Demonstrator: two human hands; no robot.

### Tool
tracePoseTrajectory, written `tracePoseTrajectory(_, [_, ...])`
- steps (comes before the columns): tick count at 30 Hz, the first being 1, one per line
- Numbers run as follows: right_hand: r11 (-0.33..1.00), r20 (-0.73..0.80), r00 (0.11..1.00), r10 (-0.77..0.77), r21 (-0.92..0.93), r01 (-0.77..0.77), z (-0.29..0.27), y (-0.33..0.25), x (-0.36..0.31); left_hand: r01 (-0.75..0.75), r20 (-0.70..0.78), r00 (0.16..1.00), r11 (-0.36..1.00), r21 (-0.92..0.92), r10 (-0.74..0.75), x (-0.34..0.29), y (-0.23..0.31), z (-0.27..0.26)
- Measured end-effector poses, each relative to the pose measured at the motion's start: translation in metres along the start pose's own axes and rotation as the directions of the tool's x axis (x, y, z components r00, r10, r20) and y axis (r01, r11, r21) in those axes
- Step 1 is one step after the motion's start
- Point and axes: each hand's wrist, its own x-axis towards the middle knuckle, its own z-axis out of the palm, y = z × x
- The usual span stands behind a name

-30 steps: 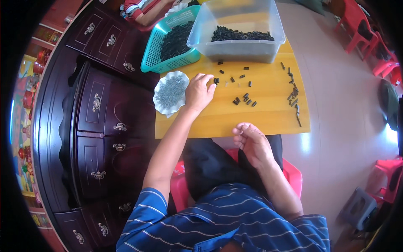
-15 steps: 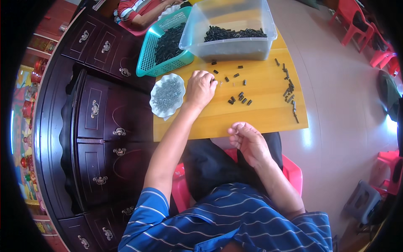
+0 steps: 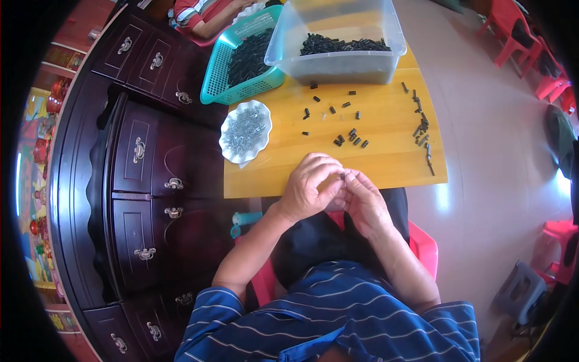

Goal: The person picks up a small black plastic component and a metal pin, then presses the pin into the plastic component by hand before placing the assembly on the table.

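Note:
Above the table's near edge, my left hand (image 3: pixel 310 188) and my right hand (image 3: pixel 365 206) meet fingertip to fingertip. A small black cylindrical piece (image 3: pixel 343 176) shows between them, pinched by my left fingers. My right thumb and fingers are pressed together against it; whatever else they hold is hidden. Several loose black cylinders (image 3: pixel 353 137) lie beyond my hands on the yellow wooden table (image 3: pixel 289 175). To the left stands a white scalloped plate (image 3: pixel 266 143) of small clear pieces (image 3: pixel 244 130). Slim black pieces (image 3: pixel 424 125) form an uneven line along the right side.
At the far side, a green perforated basket (image 3: pixel 241 94) and a translucent plastic bin (image 3: pixel 338 71) contain many black pieces. Dark wooden drawers (image 3: pixel 136 151) flank the table's left. Another person's arm (image 3: pixel 214 24) is behind the basket. Red chairs (image 3: pixel 512 39) stand at right.
My left hand has come back from the middle of the table to meet my right hand, bringing a small black piece. My right hand has stayed near the front edge.

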Motion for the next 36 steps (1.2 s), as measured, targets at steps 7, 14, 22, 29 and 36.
tracePoseTrajectory(7, [0.998, 0.017, 1.0, -0.015, -0.068, 0.016, -0.002, -0.001, 0.001, -0.043, -0.01, 0.999, 0.997, -0.059, 0.042, 0.005, -0.008, -0.008])
tracePoseTrajectory(14, [0.998, 0.004, 1.0, 0.0, -0.07, 0.001, -0.001, 0.0, 0.001, 0.413, -0.306, 0.876, 0.907, 0.083, -0.371, -0.022, -0.084, -0.007])
tracePoseTrajectory(22, [0.997, 0.015, 1.0, 0.008, -0.076, -0.007, 0.0, -0.002, 0.0, 0.277, -0.205, 0.955, 0.899, 0.341, -0.217, -0.016, -0.105, -0.003])
tracePoseTrajectory(29, [0.995, 0.017, 1.0, -0.002, -0.101, 0.004, 0.001, -0.001, -0.002, 0.358, -0.256, 0.916, 0.916, 0.18, -0.308, 0.006, -0.101, 0.0])
tracePoseTrajectory(36, [0.994, 0.008, 1.0, -0.002, -0.107, 0.003, 0.004, -0.005, -0.004, 0.394, -0.215, 0.903, 0.916, 0.068, -0.372, 0.042, -0.102, 0.015])
